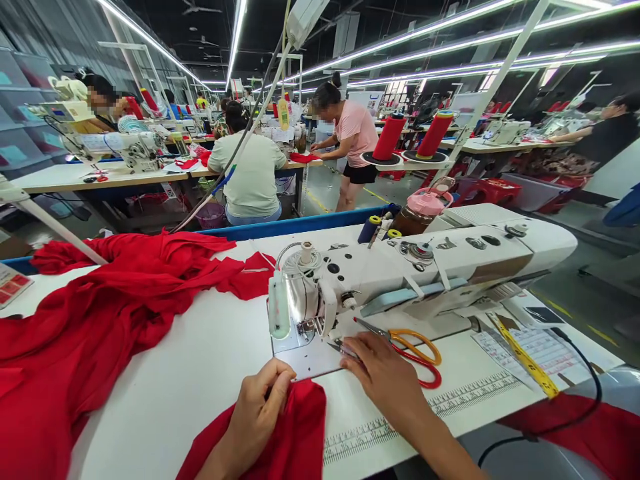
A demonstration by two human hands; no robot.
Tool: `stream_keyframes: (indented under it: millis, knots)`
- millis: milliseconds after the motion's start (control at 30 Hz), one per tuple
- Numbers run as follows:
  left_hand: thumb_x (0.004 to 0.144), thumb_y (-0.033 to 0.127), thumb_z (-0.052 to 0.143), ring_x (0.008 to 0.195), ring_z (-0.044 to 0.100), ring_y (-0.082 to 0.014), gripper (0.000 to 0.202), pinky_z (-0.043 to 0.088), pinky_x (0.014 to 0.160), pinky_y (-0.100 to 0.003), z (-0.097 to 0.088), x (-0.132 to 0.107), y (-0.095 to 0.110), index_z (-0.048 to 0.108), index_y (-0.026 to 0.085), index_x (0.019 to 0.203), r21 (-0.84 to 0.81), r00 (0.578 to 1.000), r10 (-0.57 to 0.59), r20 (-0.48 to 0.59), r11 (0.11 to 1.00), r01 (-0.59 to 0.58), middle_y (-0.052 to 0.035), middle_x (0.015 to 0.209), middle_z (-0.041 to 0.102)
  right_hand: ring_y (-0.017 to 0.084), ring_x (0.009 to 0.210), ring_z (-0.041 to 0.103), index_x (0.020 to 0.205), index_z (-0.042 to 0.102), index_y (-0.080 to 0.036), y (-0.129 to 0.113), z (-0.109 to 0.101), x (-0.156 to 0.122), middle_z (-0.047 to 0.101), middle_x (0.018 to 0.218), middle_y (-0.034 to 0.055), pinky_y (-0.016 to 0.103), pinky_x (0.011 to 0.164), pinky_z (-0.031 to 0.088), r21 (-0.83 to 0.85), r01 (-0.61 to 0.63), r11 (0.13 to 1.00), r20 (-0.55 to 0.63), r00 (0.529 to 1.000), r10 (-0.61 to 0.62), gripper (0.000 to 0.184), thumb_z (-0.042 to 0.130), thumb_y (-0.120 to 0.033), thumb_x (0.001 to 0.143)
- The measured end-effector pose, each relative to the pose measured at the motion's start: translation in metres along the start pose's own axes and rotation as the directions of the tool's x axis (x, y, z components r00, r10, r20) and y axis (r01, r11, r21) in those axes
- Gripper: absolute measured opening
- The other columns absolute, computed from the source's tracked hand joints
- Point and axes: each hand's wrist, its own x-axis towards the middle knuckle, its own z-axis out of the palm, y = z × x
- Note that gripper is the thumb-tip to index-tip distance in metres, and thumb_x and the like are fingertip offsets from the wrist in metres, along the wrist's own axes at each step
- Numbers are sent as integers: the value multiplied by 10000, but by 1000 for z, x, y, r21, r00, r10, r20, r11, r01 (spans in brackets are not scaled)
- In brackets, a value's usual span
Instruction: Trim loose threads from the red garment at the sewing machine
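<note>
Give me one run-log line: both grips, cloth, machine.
left grip: pinching red cloth; right grip: at small pointed blades, beside scissors; sewing machine: ahead of both; red fabric heap: tabletop, left side

At six o'clock, plain red is being shown by the cloth [306,430]; at four, black-marked yellow by the tape measure [525,357].
</note>
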Motion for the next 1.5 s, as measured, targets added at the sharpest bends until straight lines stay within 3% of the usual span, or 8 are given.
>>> stream_keyframes:
  millis: [233,433,600,833,1100,1267,1367,1500]
  knots:
    - [1029,459,424,547,293,-101,364,258,529,-235,1,3,-1,555,200,810,-40,998,-29,-62,999,26,71,612,354,234,814,662,986,633,-179,1,6,-12,706,904,113,318,607,465,-3,-17,1000,11,1000,17,350,287,-137,1025]
    - [1010,430,479,549,327,-97,351,283,529,-227,0,3,-1,542,199,754,-42,995,-3,-97,999,-1,62,617,400,191,735,659,927,511,-274,-46,-47,-11,705,828,-12,276,631,434,444,-209,871,448,894,-13,114,440,-295,1014]
    - [1007,401,495,529,345,-94,327,301,511,-218,0,1,1,580,197,766,-49,993,46,-107,997,-51,59,597,439,194,714,653,858,482,-266,-65,-49,-10,693,798,-26,282,646,391,398,-127,909,477,874,-88,179,443,-313,1025]
    - [972,409,544,511,361,-90,314,307,496,-217,-1,1,2,638,193,764,-69,989,88,-119,993,-97,46,601,477,184,623,667,829,499,-248,-64,-24,-5,682,699,-30,299,555,315,201,-9,979,369,927,-67,241,415,-302,1048]
    - [1000,520,477,466,289,-82,376,268,470,-193,-3,5,1,536,209,797,-196,984,-77,-160,980,45,102,517,321,288,704,686,1028,659,-145,-7,8,8,715,805,148,335,538,392,-228,-104,968,35,993,114,252,440,-270,1038]
    - [975,571,497,461,313,-80,402,287,474,-187,-2,7,5,542,207,810,-243,970,-153,-188,964,105,107,508,341,241,952,630,1189,634,-202,-32,-6,1,678,1052,118,346,780,505,133,142,981,-156,980,-121,236,472,-167,1020]
    - [936,617,534,459,343,-80,434,304,472,-187,-1,9,8,548,204,805,-250,968,-174,-179,960,127,105,496,375,191,889,578,1194,624,-226,-67,-10,-3,646,1030,75,292,715,490,416,329,848,-174,944,-281,261,497,-118,994]
    - [893,671,549,445,356,-80,476,316,447,-188,-1,11,9,535,206,790,-259,965,-197,-174,954,148,102,500,395,191,862,527,978,649,-210,-92,-2,5,608,989,66,274,649,448,526,357,772,-153,933,-327,188,492,-108,962]
